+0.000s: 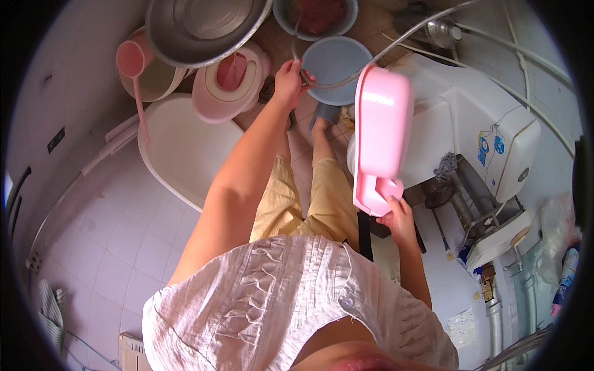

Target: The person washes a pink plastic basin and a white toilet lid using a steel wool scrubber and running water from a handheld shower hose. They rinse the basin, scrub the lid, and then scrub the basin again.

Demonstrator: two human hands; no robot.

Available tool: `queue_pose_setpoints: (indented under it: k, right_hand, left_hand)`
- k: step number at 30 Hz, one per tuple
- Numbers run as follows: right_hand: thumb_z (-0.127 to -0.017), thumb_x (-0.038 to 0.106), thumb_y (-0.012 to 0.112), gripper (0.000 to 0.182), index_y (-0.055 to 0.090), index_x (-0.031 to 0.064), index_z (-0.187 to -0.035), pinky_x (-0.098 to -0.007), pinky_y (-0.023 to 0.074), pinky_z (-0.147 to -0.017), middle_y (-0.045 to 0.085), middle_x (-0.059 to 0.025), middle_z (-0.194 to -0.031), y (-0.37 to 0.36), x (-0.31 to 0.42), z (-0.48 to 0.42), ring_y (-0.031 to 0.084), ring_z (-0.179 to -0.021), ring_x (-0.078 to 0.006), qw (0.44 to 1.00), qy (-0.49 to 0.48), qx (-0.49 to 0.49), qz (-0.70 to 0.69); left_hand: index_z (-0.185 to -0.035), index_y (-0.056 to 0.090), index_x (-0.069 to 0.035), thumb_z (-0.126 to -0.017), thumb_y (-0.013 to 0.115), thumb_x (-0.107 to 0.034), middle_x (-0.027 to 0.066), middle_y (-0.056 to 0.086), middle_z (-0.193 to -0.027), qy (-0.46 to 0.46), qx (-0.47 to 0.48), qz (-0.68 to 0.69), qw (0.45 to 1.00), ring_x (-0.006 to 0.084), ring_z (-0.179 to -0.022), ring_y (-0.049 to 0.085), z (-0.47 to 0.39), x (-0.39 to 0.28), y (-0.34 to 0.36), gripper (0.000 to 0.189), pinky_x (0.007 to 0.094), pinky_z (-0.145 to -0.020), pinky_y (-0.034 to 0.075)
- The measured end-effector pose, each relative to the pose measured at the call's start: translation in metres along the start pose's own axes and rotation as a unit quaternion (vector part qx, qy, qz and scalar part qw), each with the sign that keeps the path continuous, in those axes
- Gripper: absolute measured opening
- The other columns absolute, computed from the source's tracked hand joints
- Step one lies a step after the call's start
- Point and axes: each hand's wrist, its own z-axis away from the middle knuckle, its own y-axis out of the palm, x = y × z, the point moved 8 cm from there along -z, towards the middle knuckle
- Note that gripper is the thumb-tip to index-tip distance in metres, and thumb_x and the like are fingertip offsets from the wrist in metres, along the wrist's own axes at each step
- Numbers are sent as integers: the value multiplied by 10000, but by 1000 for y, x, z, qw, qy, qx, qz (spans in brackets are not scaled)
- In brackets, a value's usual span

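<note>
My left hand [291,82] grips a flexible metal hose [341,85] that loops across a round blue-grey plastic basin [332,58] on the floor. The hose runs up to the right, towards the wall. Low on the right, my right hand [400,220] holds a long pink plastic container [384,125] by its lower end. A rounded closed side of the container faces up, and a small curved cup shape shows near my fingers. Its inside is hidden from me. The container is held up in the air, between the blue-grey basin and a white ceramic toilet [427,134].
A white tub [185,143] stands at left with a pink long-handled dipper [132,60] above it. Nearby are a pink child's potty seat [232,88], a large metal basin [209,28] and another basin [280,14] holding red cloth. A metal kettle [441,32] stands at far right.
</note>
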Motion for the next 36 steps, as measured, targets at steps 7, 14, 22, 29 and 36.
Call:
queue_pose_setpoints:
  k: [7, 14, 22, 29, 36]
  right_hand:
    - [-958, 262, 563, 296, 639, -4, -1062, -332, 518, -587, 677, -98, -814, 6, -16, 8, 644, -674, -176, 968, -60, -31, 241]
    - [-882, 249, 596, 300, 625, 16, -1068, -521, 489, -752, 661, -244, -862, 114, 58, -52, 629, -816, -442, 824, -221, -62, 519]
    - [-838, 248, 638, 367, 614, 117, -1180, -461, 527, -856, 641, -225, -1033, 281, 68, -174, 636, -1000, -357, 651, -353, 35, 671]
    - [-822, 158, 574, 181, 725, 84, -887, -448, 560, -762, 665, -182, -968, 370, 8, -274, 686, -866, -339, 552, -495, -8, 671]
    - [-855, 182, 549, 215, 724, 73, -916, -439, 543, -843, 665, -192, -985, 373, -54, -312, 672, -933, -366, 633, -473, 10, 613]
  left_hand:
    - [-1251, 492, -68, -1007, 477, -288, 84, 626, -870, 5, 40, 9, 999, 208, -732, 669, -36, -41, -12, 328, 381, -666, 572]
    - [-1212, 480, -2, -1021, 468, -239, 144, 604, -886, 25, 52, 17, 998, 281, -809, 655, -48, -70, -8, 304, 459, -806, 586]
    - [-1143, 547, -81, -1047, 399, -299, 55, 631, -856, 22, 64, 65, 996, 209, -769, 646, -47, -73, -24, 281, 439, -754, 581]
    - [-1006, 546, -55, -1055, 373, -272, 61, 583, -777, 36, 114, 122, 985, 215, -701, 617, -50, -61, -28, 281, 388, -679, 587]
    - [-1063, 537, -60, -1055, 385, -284, 75, 601, -790, 8, 108, 74, 991, 225, -725, 633, -54, -51, -31, 271, 383, -701, 578]
